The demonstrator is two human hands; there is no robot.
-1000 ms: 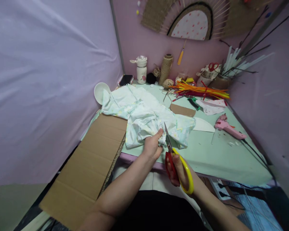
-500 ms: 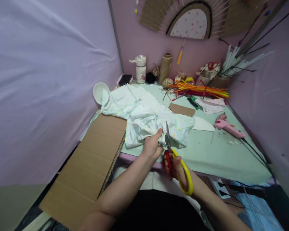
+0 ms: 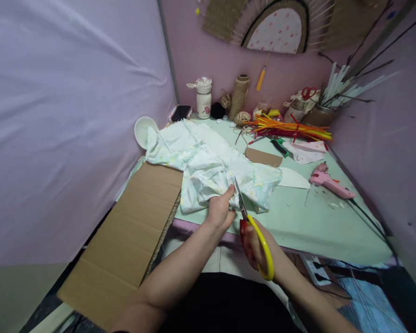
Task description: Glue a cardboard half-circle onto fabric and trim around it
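Note:
A crumpled pale fabric with a faint floral print (image 3: 208, 166) lies across the left half of the mint-green table (image 3: 308, 226). My left hand (image 3: 220, 210) pinches its near edge at the table's front. My right hand (image 3: 260, 247) grips scissors with red and yellow handles (image 3: 254, 231); the blades point up into the fabric just right of my left thumb.
A large cardboard sheet (image 3: 125, 240) hangs off the table's left front. A pink glue gun (image 3: 327, 181) with its cord lies at the right. Orange and red sticks (image 3: 291, 129), twine spools (image 3: 239, 97), a white bottle (image 3: 204, 98), a paper bowl (image 3: 143, 130) and a jar of rods crowd the back.
The scissor handles have closed a little and the blades have shifted slightly into the fabric. My left hand keeps its pinch on the fabric edge.

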